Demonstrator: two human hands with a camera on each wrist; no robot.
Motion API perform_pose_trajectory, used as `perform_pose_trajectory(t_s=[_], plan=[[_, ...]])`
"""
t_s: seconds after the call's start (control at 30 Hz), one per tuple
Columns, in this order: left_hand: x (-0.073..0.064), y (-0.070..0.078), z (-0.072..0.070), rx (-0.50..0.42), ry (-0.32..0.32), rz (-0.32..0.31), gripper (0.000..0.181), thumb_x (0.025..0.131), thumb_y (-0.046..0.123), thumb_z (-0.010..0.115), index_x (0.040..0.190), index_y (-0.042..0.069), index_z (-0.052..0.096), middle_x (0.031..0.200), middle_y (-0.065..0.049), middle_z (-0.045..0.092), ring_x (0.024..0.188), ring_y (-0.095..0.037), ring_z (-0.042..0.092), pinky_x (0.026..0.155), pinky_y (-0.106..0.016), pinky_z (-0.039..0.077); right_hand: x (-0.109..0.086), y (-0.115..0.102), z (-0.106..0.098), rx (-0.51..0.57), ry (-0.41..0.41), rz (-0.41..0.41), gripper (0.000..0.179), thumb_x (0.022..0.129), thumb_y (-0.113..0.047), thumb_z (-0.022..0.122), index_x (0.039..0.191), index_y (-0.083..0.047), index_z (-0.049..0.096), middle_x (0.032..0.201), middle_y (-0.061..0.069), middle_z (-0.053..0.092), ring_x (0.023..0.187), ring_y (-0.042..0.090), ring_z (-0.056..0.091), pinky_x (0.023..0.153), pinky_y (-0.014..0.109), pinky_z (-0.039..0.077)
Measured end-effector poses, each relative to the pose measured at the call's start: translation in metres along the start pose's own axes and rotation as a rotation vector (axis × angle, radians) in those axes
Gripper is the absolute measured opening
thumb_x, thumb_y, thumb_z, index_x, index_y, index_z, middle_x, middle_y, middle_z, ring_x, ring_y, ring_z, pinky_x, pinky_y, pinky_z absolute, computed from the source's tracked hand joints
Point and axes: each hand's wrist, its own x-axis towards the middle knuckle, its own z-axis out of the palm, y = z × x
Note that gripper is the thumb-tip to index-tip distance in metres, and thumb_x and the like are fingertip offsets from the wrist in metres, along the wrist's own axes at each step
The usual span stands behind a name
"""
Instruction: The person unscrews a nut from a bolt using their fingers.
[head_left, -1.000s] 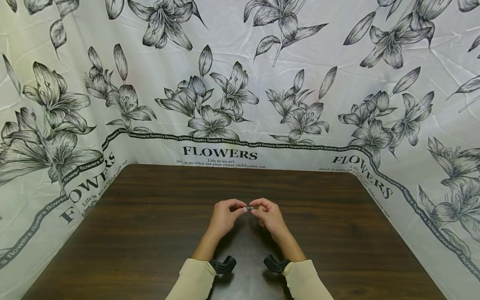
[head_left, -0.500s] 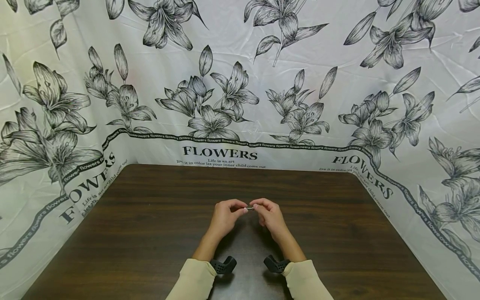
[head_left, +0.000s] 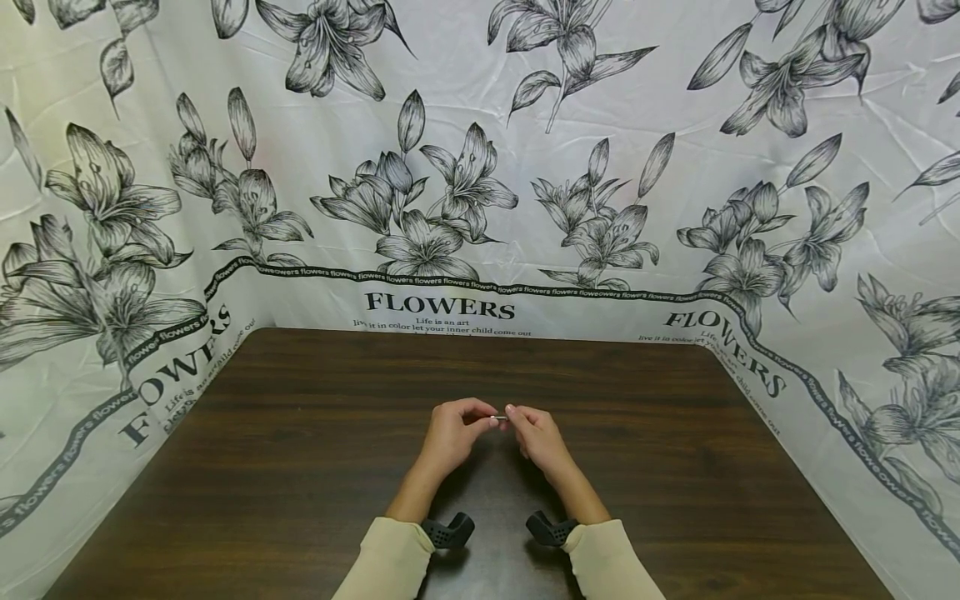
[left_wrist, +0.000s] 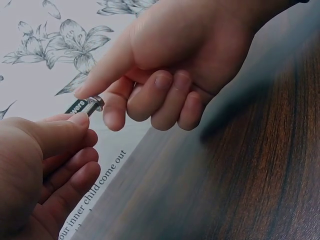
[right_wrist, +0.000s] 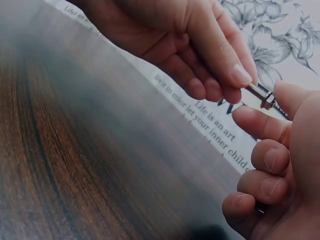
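Note:
In the head view my left hand (head_left: 450,435) and right hand (head_left: 542,437) meet above the middle of the table. Left thumb and index finger pinch a small metal bolt (left_wrist: 91,107), whose thread shows in the left wrist view. On it sits a nut (right_wrist: 268,101), seen in the right wrist view. My right thumb and index finger lie on opposite sides of that nut, with the thumb uppermost in the head view. The other right fingers are curled in towards the palm. Left fingertips hide one end of the bolt.
A dark wood-grain table (head_left: 300,467) spreads beneath both hands. White cloth (head_left: 480,233) printed with black flowers and lettering hangs along its back and sides. Black bands with camera mounts (head_left: 450,530) sit at both wrists, next to pale sleeves (head_left: 393,558).
My right thumb has slid up and forward while the index finger has dropped below it, rolling across the nut. The left hand keeps its pinch on the bolt, nearly still.

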Motion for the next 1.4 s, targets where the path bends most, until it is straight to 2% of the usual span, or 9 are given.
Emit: perform_pose_trajectory(t_s=[0.17, 0.57, 0.8, 0.87, 1.03, 1.1, 1.4], plan=[[0.0, 0.0, 0.0, 0.008, -0.005, -0.007, 0.006, 0.083, 0.013, 0.077, 0.089, 0.014, 0.075, 0.082, 0.007, 0.07, 0.074, -0.01, 0.063, 0.067, -0.028, 0.051, 0.0, 0.001, -0.001, 0.015, -0.01, 0.004, 0.039, 0.103, -0.018, 0.05, 0.09, 0.017, 0.059, 0.049, -0.002, 0.038, 0.042, 0.007, 0.034, 0.045, 0.022, 0.034], [0.0, -0.002, -0.001, 0.014, 0.004, 0.001, 0.007, 0.083, 0.011, 0.078, 0.088, 0.015, 0.076, 0.08, 0.009, 0.069, 0.075, -0.01, 0.063, 0.069, -0.029, 0.052, 0.0, 0.001, -0.002, 0.068, -0.005, -0.023, 0.028, 0.098, -0.01, 0.058, 0.099, 0.018, 0.059, 0.053, -0.003, 0.039, 0.043, 0.006, 0.036, 0.047, 0.022, 0.035], [0.001, -0.003, -0.002, 0.012, 0.009, 0.005, 0.006, 0.083, 0.012, 0.078, 0.089, 0.014, 0.076, 0.081, 0.009, 0.07, 0.077, -0.011, 0.064, 0.07, -0.029, 0.052, 0.001, 0.004, -0.003, 0.088, -0.008, -0.091, 0.018, 0.093, -0.002, 0.063, 0.102, 0.013, 0.063, 0.056, 0.0, 0.043, 0.042, 0.007, 0.036, 0.044, 0.023, 0.034], [0.001, -0.004, -0.001, 0.008, 0.013, 0.005, 0.007, 0.083, 0.012, 0.078, 0.088, 0.015, 0.076, 0.081, 0.009, 0.07, 0.077, -0.011, 0.064, 0.07, -0.03, 0.052, 0.005, 0.013, -0.004, 0.092, 0.001, -0.128, 0.017, 0.091, -0.003, 0.066, 0.103, 0.01, 0.064, 0.056, -0.001, 0.043, 0.041, 0.007, 0.036, 0.043, 0.022, 0.034], [0.001, -0.003, -0.001, 0.005, 0.019, 0.0, 0.008, 0.082, 0.011, 0.079, 0.087, 0.015, 0.076, 0.08, 0.009, 0.07, 0.076, -0.011, 0.064, 0.07, -0.03, 0.052, 0.004, 0.014, -0.004, 0.083, -0.001, -0.196, 0.018, 0.088, 0.003, 0.067, 0.104, 0.01, 0.064, 0.054, -0.001, 0.04, 0.041, 0.007, 0.036, 0.042, 0.021, 0.033], [0.001, -0.003, -0.001, 0.004, 0.019, 0.0, 0.008, 0.082, 0.011, 0.079, 0.088, 0.015, 0.076, 0.08, 0.008, 0.07, 0.076, -0.011, 0.064, 0.07, -0.029, 0.052, 0.001, 0.006, -0.004, 0.075, -0.01, -0.204, 0.018, 0.088, 0.007, 0.066, 0.104, 0.013, 0.062, 0.054, 0.001, 0.04, 0.041, 0.008, 0.037, 0.041, 0.021, 0.033], [0.001, -0.005, -0.002, 0.009, 0.017, 0.005, 0.008, 0.082, 0.012, 0.079, 0.088, 0.015, 0.076, 0.081, 0.008, 0.07, 0.077, -0.011, 0.064, 0.07, -0.03, 0.052, 0.005, 0.013, -0.006, 0.069, -0.001, -0.228, 0.013, 0.085, 0.011, 0.066, 0.098, 0.013, 0.064, 0.053, 0.002, 0.04, 0.041, 0.007, 0.038, 0.042, 0.021, 0.033]])
